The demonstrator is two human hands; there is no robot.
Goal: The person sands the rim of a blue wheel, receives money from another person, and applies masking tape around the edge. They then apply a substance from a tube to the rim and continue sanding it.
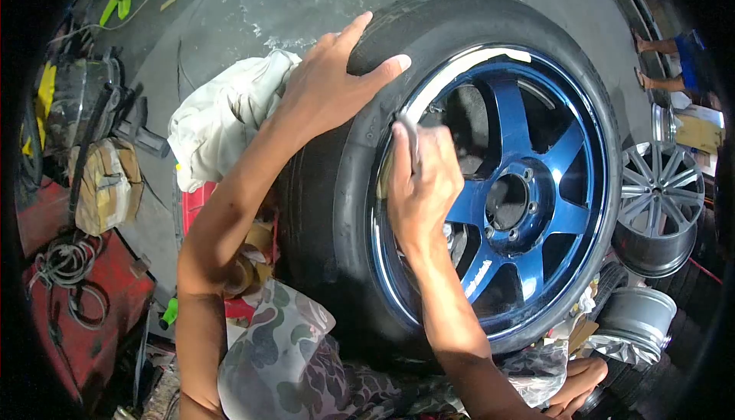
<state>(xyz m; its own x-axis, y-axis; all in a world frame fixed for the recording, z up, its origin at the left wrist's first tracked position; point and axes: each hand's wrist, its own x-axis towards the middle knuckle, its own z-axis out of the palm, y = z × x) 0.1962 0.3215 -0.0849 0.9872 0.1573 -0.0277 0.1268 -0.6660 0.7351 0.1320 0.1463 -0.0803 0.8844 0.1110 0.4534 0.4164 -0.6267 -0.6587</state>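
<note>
A large black tyre (356, 144) is mounted on a glossy blue six-spoke wheel (515, 117) and leans against my legs. Pale tape (444, 75) follows the upper left part of the wheel's rim. My left hand (329, 75) rests on the tyre's upper left, with thumb and forefinger spread apart and nothing held. At the rim's left side, my right hand (425, 179) is closed around a thin grey metal tool (413, 138). The tool's upper end meets the rim close to the tape; its exact kind is hidden by my fingers.
A white cloth (230, 114) lies left of the tyre. Farther left are a taped cardboard box (107, 186) and a coiled cable (67, 263) on a red surface. To the right stand a silver multi-spoke wheel (662, 179) and another silver rim (632, 320). A person's legs (662, 83) show at upper right.
</note>
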